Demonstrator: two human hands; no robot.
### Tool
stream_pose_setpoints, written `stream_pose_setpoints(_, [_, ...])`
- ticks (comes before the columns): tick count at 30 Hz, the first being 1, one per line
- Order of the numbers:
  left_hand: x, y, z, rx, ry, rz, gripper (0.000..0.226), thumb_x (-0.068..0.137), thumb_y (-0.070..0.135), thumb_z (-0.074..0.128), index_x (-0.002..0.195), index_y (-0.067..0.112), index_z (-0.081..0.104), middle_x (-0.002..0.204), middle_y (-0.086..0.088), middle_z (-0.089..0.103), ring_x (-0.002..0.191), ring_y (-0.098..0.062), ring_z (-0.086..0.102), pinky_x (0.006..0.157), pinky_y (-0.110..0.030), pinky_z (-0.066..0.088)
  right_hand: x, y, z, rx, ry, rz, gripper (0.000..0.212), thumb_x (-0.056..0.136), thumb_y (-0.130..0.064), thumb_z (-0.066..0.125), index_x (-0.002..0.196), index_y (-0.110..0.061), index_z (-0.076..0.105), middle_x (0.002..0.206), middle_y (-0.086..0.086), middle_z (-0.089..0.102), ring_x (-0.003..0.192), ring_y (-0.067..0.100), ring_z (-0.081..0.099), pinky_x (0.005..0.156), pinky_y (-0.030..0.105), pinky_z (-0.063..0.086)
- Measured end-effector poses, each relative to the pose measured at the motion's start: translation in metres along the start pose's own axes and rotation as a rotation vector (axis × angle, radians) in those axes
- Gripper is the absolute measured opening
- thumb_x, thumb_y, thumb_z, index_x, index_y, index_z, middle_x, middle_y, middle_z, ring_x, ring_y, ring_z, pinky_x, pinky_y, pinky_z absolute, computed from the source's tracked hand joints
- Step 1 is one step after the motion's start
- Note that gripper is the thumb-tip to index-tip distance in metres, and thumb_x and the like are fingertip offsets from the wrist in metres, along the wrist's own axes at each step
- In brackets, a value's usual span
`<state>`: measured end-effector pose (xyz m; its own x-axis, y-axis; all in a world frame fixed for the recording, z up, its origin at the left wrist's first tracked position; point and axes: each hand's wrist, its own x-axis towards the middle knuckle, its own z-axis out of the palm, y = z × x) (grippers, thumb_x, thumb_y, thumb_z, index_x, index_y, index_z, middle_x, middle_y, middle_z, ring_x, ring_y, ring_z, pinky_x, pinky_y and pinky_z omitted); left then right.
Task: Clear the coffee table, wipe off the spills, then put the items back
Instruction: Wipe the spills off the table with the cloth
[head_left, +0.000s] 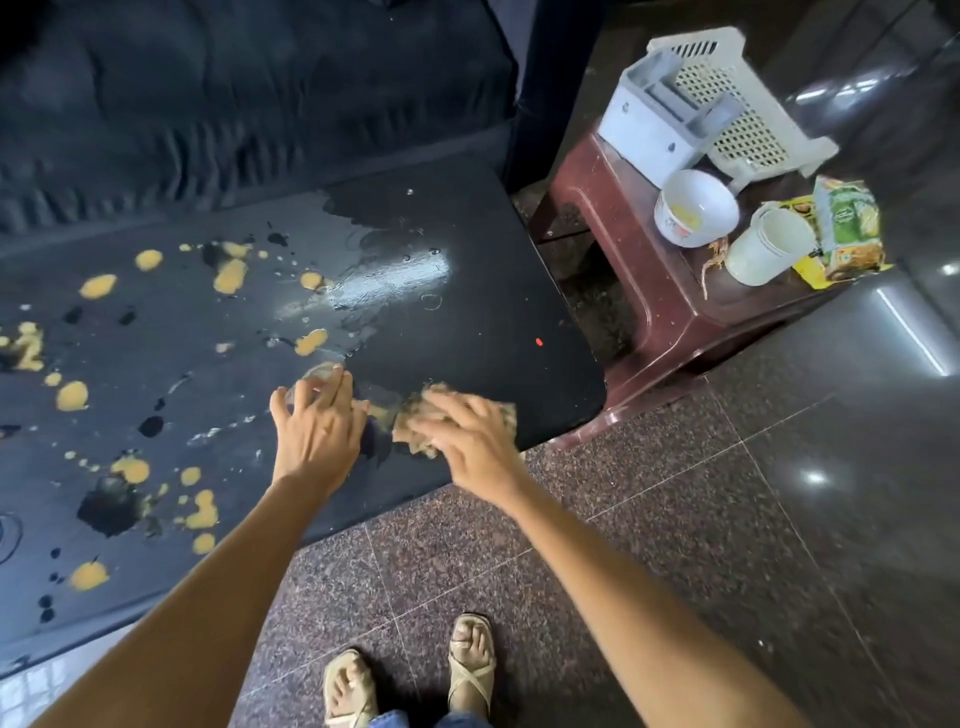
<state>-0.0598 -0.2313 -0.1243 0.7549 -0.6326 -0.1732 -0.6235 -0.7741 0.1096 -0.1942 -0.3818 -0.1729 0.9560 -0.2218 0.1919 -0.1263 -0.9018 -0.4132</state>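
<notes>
1. A soiled cloth (457, 423) is pressed flat on the coffee table (467, 322) near its front right corner by the right hand (467, 431), fingers spread, apparently for wiping.
2. The left hand (317, 421) is rested beside it, fingers loosely curved over something blurred; whether anything is grasped cannot be told.
3. Yellow spills (228, 275) are left across the top.
4. The bowl (693, 208), cup (769, 249) and packet (849, 228) are parked on a stool (670, 306) alongside, presumably to free the surface.

A stool (613, 249) was placed right of the desk (467, 322); a bowl (693, 208), cup (769, 247) and basket (727, 104) were set on it.
</notes>
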Motion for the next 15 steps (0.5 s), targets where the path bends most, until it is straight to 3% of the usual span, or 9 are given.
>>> stream_pose_setpoints(2, [-0.004,-0.008,0.001,-0.001,-0.013,0.004,0.061,0.089,0.037,0.023,0.124,0.001,0.058,0.128,-0.01,0.06,0.106,-0.037,0.053,0.095,-0.056,0.032,-0.003,0.025,-0.013,-0.071,0.111,0.189,0.048,0.076,0.002,0.057,0.11,-0.029,0.069,0.129,-0.003,0.058,0.102,0.027,0.054,0.087,0.044,0.046])
stream_pose_setpoints(4, [-0.009,-0.013,0.001,-0.001,-0.035,0.008,0.065,0.09,0.043,0.02,0.126,0.003,0.056,0.133,-0.01,0.056,0.11,-0.037,0.051,0.097,-0.053,0.027,0.0,0.037,-0.02,-0.068,0.271,0.501,0.055,0.07,0.007,0.054,0.109,-0.028,0.07,0.127,0.0,0.059,0.098,0.033,0.056,0.084,0.044,0.047])
stream_pose_setpoints(6, [-0.014,-0.014,0.001,-0.032,-0.052,0.016,0.065,0.091,0.047,0.022,0.13,0.004,0.053,0.139,-0.009,0.052,0.116,-0.036,0.048,0.099,-0.051,0.024,0.013,0.02,-0.009,-0.017,0.388,0.802,0.053,0.068,0.008,0.055,0.108,-0.023,0.071,0.13,0.004,0.058,0.099,0.037,0.054,0.087,0.05,0.045])
stream_pose_setpoints(8, [-0.023,-0.021,0.001,-0.058,-0.067,-0.017,0.057,0.095,0.043,0.03,0.134,0.005,0.049,0.143,-0.009,0.047,0.122,-0.035,0.044,0.103,-0.052,0.023,0.026,-0.028,0.012,0.03,0.442,0.905,0.055,0.064,0.01,0.054,0.105,-0.023,0.071,0.127,0.004,0.059,0.099,0.036,0.054,0.085,0.05,0.045])
stream_pose_setpoints(10, [-0.029,-0.028,0.006,-0.057,-0.044,-0.011,0.05,0.097,0.037,0.037,0.132,0.004,0.051,0.139,-0.01,0.051,0.119,-0.035,0.047,0.102,-0.055,0.027,0.023,-0.081,0.036,0.022,0.321,0.745,0.059,0.062,0.011,0.055,0.105,-0.027,0.068,0.124,-0.002,0.059,0.101,0.029,0.053,0.086,0.047,0.045])
stream_pose_setpoints(12, [-0.033,-0.036,0.006,-0.031,-0.052,0.023,0.053,0.095,0.037,0.031,0.125,0.002,0.057,0.13,-0.011,0.059,0.109,-0.035,0.053,0.096,-0.055,0.034,0.011,-0.118,0.05,0.013,0.152,0.434,0.055,0.066,0.005,0.064,0.108,-0.03,0.067,0.128,-0.005,0.056,0.106,0.023,0.051,0.092,0.042,0.041])
stream_pose_setpoints(15, [-0.036,-0.05,-0.003,-0.002,-0.062,0.034,0.059,0.092,0.04,0.024,0.124,0.002,0.057,0.125,-0.01,0.061,0.106,-0.033,0.052,0.095,-0.053,0.033,0.01,-0.092,0.04,0.034,0.044,0.088,0.046,0.072,0.002,0.07,0.106,-0.029,0.07,0.129,-0.005,0.058,0.101,0.022,0.053,0.088,0.041,0.043])
